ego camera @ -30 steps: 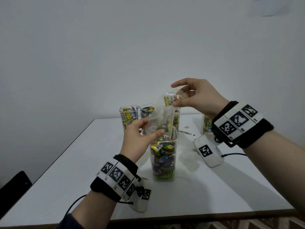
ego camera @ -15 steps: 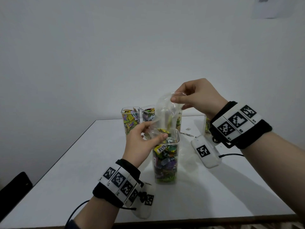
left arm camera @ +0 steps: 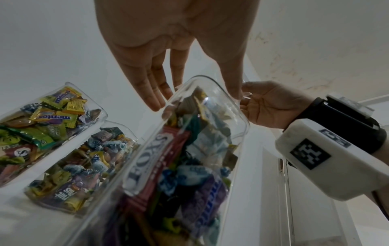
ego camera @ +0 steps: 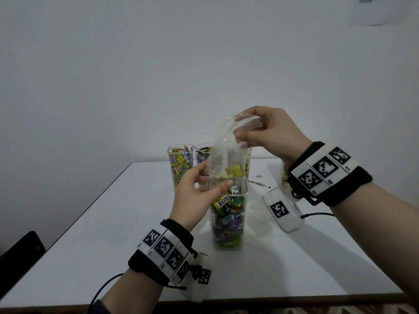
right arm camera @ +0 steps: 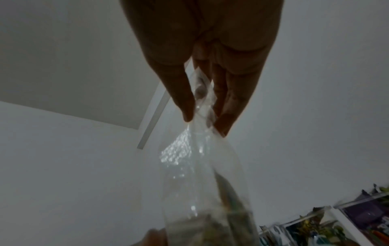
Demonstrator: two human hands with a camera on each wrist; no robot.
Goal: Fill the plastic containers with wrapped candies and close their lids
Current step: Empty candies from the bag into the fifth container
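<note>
A tall clear container point(ego camera: 227, 223), open on top and nearly full of wrapped candies, stands mid-table. Right above it hangs a clear plastic bag point(ego camera: 225, 152), mouth down at the rim. My right hand point(ego camera: 256, 132) pinches the bag's upper end point(right arm camera: 200, 106) between thumb and fingers. A few yellow candies point(ego camera: 234, 170) sit low in the bag. My left hand point(ego camera: 201, 189) holds the bag's mouth at the rim, thumb across the container's front wall and fingers behind. In the left wrist view thumb and fingers straddle the container point(left arm camera: 189, 149) at its rim.
Two more open candy-filled containers point(ego camera: 180, 164) point(ego camera: 203, 155) stand behind on the white table point(ego camera: 113, 245); they also show in the left wrist view point(left arm camera: 48, 123) point(left arm camera: 84, 166). Another container point(ego camera: 284, 173) is partly hidden behind my right wrist. Small scraps point(ego camera: 258, 176) lie back right. A dark chair point(ego camera: 20, 250) stands left.
My right hand has lifted the bag's end higher and upright. The candies slid from the bag's top down toward its mouth. My left hand dropped to the container's rim.
</note>
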